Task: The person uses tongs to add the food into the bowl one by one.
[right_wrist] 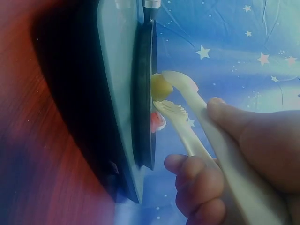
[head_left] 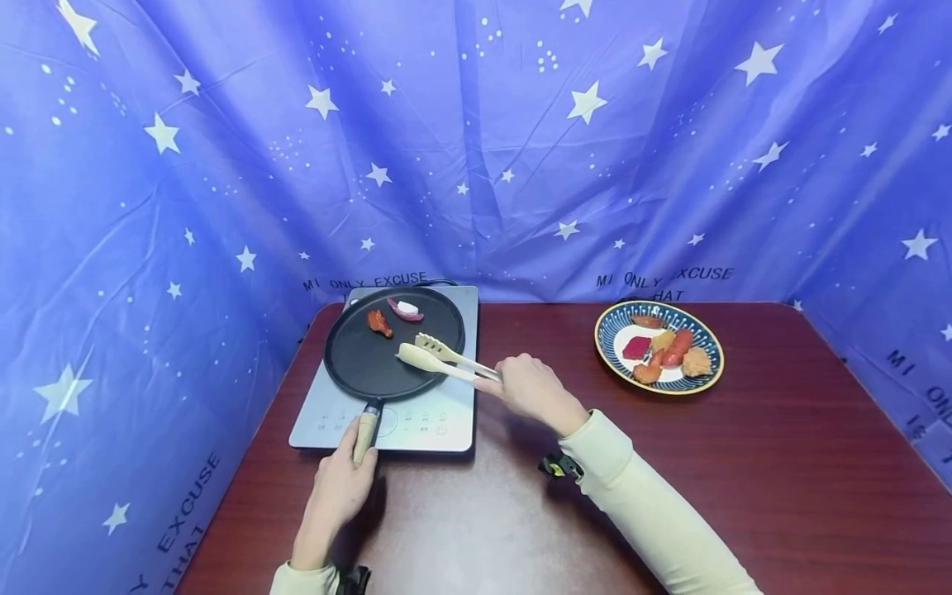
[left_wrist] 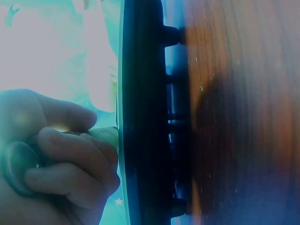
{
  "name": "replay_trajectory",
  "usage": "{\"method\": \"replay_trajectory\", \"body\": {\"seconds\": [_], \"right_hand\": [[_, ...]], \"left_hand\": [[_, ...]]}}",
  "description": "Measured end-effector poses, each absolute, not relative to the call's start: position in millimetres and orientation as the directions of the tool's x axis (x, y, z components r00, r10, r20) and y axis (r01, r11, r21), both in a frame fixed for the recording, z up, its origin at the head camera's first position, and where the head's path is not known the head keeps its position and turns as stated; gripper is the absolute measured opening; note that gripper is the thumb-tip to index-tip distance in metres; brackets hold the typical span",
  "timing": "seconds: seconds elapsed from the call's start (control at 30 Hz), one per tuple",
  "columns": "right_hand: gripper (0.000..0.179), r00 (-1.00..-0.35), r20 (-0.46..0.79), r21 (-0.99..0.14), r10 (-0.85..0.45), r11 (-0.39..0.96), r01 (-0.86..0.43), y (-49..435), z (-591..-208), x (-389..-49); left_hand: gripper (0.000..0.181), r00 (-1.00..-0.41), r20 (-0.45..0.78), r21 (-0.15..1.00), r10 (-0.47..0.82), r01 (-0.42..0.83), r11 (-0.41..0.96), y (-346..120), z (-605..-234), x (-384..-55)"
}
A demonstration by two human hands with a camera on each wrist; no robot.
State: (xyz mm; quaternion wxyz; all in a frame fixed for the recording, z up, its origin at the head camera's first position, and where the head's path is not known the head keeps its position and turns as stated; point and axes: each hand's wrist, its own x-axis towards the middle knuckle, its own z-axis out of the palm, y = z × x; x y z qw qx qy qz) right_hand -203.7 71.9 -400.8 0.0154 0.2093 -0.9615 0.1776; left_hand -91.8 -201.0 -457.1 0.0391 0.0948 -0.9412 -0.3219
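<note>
My left hand (head_left: 344, 483) grips the wood-look handle (head_left: 364, 436) of a black frying pan (head_left: 357, 364). In the left wrist view, curled fingers (left_wrist: 75, 164) wrap that handle. My right hand (head_left: 539, 390) holds cream tongs (head_left: 435, 360) with spread tips over the pan's right half. The right wrist view has a rounded yellow piece of food (right_wrist: 161, 87) right at the tong tips; the tongs hide it from the head camera. Toward the pan's back lie a small reddish-brown drumstick (head_left: 379, 323) and a purple-and-white onion piece (head_left: 405, 310).
Under the pan is a white induction cooker (head_left: 457, 421) with touch controls. A blue-patterned plate (head_left: 606, 343) of several food pieces, among them a sausage (head_left: 677, 348), stands to the right on the dark red table (head_left: 781, 463). Behind hangs a blue star-printed curtain (head_left: 476, 165).
</note>
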Motion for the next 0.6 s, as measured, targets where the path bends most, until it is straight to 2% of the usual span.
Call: {"method": "replay_trajectory", "body": {"seconds": [0.6], "right_hand": [[0.048,-0.908,0.081,-0.309,-0.411,0.856,-0.414,54,-403,-206]], "left_hand": [[0.059,-0.980,0.024,0.610,-0.195,-0.140,0.780,-200,-457,-93]]}}
